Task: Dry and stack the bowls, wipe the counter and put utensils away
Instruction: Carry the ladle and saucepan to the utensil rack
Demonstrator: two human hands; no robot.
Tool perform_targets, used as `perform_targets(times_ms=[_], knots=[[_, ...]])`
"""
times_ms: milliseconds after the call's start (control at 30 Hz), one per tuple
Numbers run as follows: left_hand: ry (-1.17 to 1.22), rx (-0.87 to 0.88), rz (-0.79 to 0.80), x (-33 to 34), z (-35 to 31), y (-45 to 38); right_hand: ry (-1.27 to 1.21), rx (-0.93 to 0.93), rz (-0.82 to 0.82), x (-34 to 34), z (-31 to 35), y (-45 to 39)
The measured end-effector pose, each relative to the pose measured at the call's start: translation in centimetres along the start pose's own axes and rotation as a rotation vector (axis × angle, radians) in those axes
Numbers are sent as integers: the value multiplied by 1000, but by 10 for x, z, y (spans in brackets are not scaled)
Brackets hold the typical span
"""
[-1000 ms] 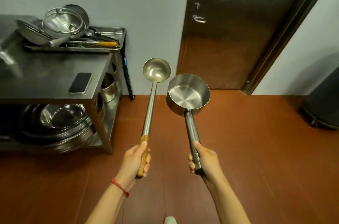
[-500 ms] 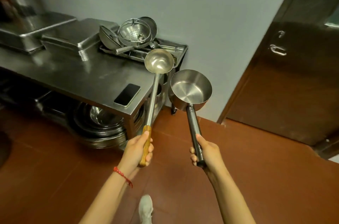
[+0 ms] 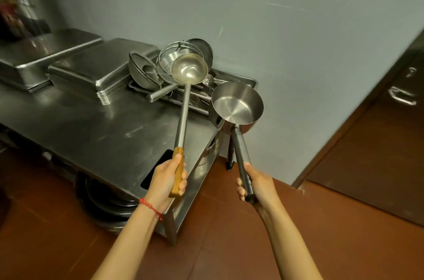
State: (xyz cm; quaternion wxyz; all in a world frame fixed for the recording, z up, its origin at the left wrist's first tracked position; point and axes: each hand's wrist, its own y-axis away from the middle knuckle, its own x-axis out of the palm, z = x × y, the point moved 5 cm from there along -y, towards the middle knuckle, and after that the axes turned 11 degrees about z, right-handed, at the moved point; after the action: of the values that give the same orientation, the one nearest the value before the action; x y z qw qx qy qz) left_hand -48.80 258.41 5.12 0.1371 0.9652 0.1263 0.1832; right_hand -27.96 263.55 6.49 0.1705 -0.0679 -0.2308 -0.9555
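My left hand [image 3: 166, 180] grips the wooden handle of a long steel ladle [image 3: 189, 69], whose bowl hangs over the back of the steel table [image 3: 91, 128]. My right hand [image 3: 258, 184] holds a steel scoop pan [image 3: 237, 104] by its tube handle, just past the table's right corner. Behind both, a shallow tray [image 3: 249, 81] at the wall holds a colander [image 3: 171, 59], bowls and several utensils.
Two stacks of upturned steel trays [image 3: 98, 66] sit at the table's back left. A black phone [image 3: 152, 173] lies at the front edge, partly under my left hand. Large bowls [image 3: 107, 201] fill the shelf below. A brown door [image 3: 380, 142] stands at the right.
The view has swung left and closer to the table. Both utensils, still held, now hang over the table's right end instead of over the floor.
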Motion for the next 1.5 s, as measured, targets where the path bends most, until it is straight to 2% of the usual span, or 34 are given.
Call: perform_targets(times_ms=[367,633,967,1133,1300,1500], knots=[[75,12,-128,16,-39,-167,40,31,57,-43,74,-179],[88,-11,-234,27,-62,-266,161,83,50,-79,123,-291],[133,-63,-268,14,-57,-319,228,135,65,-87,123,-346],[168,-77,-280,7,-59,-336,108,157,51,-90,128,-360],[145,-115,-277,0,-62,-347,190,178,-20,-106,127,-370],[194,-159,-244,-6,-56,-348,213,256,-2,-112,120,-374]])
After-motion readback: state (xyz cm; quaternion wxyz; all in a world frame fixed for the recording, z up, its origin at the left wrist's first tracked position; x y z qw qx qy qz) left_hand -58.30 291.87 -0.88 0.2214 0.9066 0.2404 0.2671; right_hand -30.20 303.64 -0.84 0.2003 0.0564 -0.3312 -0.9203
